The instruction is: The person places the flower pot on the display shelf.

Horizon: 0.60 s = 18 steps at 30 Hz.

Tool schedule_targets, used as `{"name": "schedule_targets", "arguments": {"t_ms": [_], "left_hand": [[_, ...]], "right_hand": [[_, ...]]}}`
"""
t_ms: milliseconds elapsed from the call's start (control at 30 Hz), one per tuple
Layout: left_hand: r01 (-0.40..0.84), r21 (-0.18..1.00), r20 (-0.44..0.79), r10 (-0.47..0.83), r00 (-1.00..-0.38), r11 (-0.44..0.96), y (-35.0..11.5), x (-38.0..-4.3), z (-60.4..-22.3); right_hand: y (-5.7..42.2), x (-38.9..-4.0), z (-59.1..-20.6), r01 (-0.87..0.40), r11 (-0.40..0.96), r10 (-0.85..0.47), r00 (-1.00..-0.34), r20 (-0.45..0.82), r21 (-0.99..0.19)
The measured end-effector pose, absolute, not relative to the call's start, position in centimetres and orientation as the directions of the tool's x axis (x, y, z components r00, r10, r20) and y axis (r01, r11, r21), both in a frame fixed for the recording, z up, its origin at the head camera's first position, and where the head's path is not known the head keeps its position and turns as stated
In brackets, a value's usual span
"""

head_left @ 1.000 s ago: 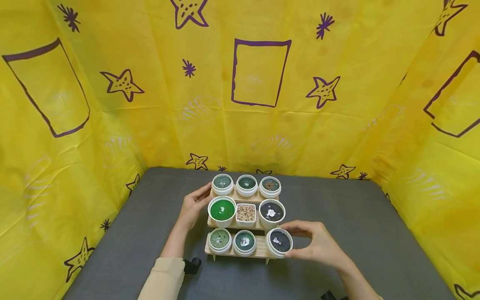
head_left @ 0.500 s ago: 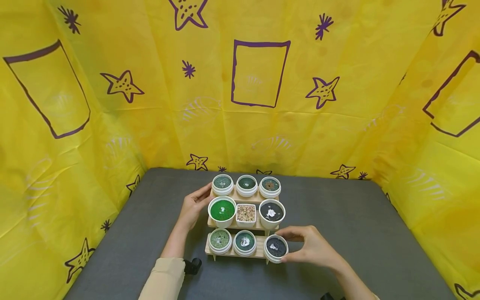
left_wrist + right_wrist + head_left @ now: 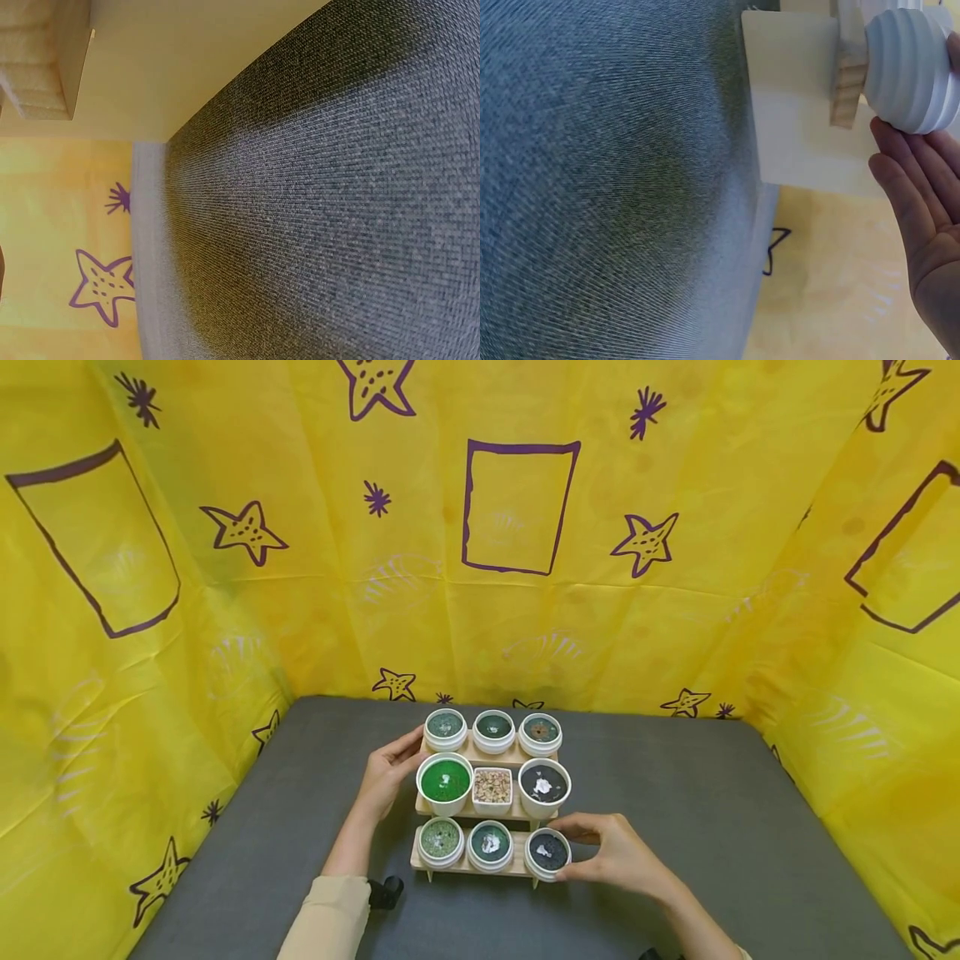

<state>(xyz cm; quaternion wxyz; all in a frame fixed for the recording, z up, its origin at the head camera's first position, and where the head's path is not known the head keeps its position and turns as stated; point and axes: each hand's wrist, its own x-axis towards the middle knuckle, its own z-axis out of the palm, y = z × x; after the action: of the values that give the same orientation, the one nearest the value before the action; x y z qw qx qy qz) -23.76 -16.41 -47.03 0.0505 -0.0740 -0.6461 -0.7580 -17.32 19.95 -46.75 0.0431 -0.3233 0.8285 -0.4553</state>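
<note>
A three-tier wooden stand (image 3: 480, 867) with white side panels bears small white bowls in rows. My right hand (image 3: 618, 860) pinches a ribbed white bowl with a dark speckled inside (image 3: 547, 852) between thumb and fingers, at the right end of the lowest tier. In the right wrist view the same bowl (image 3: 906, 71) sits against the shelf's wooden end (image 3: 849, 94), fingertips on its side. My left hand (image 3: 386, 777) holds the stand's left side by the upper tiers, its fingertips partly hidden. The left wrist view shows the stand's pale side panel (image 3: 165, 60).
Beside the held bowl are a teal bowl (image 3: 490, 846) and a light green one (image 3: 441, 842). The middle tier bears a bright green bowl (image 3: 445, 781), a square dish of pebble-like bits (image 3: 492, 787) and a dark bowl (image 3: 543, 783). Yellow patterned cloth (image 3: 517, 635) surrounds the grey table (image 3: 660, 768).
My right hand has moved left with the dark bowl, bringing it from the tier's outer edge into line with the other two bowls. The left hand has stayed put on the stand.
</note>
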Motion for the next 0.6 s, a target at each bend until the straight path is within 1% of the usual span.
{"name": "schedule_targets", "arguments": {"t_ms": [433,600], "left_hand": [[0.171,0.972,0.177,0.022,-0.984,-0.158,-16.39,-23.86,-47.03],[0.175,0.972,0.180,0.016,-0.984,-0.156,-16.39,-23.80,-47.05]], "right_hand": [[19.76,-17.60,-47.39,-0.453,0.396,-0.520,-0.828,0.212,-0.798],[19.71,-17.62,-47.58,-0.460,0.365,-0.521,-0.821,0.232,-0.809]]}}
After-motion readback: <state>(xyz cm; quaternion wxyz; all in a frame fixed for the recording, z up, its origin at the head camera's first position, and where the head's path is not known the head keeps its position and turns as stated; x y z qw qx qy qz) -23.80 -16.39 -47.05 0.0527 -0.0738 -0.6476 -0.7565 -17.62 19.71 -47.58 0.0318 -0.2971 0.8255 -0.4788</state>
